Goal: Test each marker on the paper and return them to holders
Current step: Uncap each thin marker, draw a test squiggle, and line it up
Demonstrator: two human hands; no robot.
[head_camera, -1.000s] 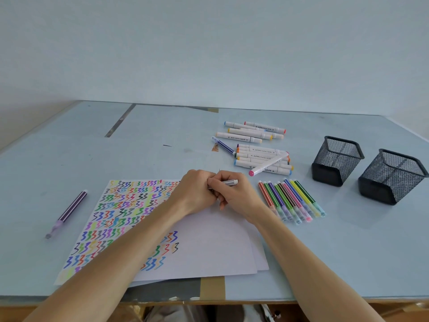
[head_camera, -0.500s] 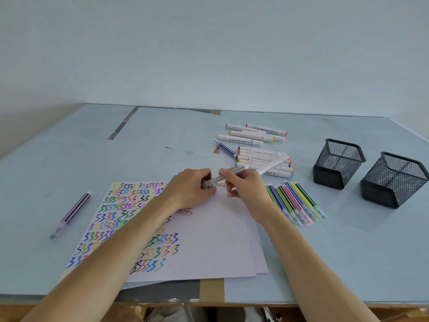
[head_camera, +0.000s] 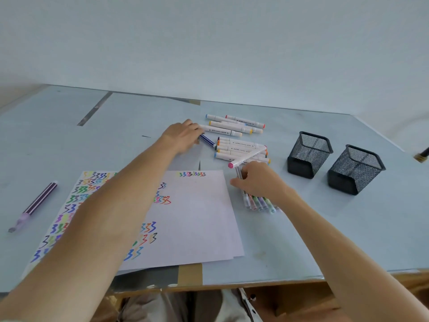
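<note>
You are partway through, and by the look of it nothing has gone home yet: both black mesh holders (head_camera: pixel 310 154) (head_camera: pixel 355 169) stand empty at the right of the table (head_camera: pixel 348 228), well apart from the paper. The top sheet of paper (head_camera: pixel 197 217) carries only a few squiggle clusters, while the sheet beneath it (head_camera: pixel 69 205) is crowded with them, so plenty of testing seems done.

Your left hand (head_camera: pixel 183 135) reaches to the far end of a dark blue striped pen (head_camera: pixel 207 140); its fingers curl over the pen's end, but the hand hides the contact, so I cannot tell whether they have it gripped. Your right hand (head_camera: pixel 257 180) lies over the row of thin coloured pens (head_camera: pixel 260 203) just right of the paper, fingers bent around a pale marker (head_camera: pixel 238 174) whose top pokes out above the knuckles.

The white twin-tip markers (head_camera: pixel 241 149) lie in two loose heaps behind, one pink-capped marker (head_camera: pixel 246 156) slanting across them. A purple pen (head_camera: pixel 34 205) lies alone, far left.

The upper ends of the thin pens are covered, so their count is unclear. A dark object (head_camera: pixel 422 154) is cut off at the right edge.
</note>
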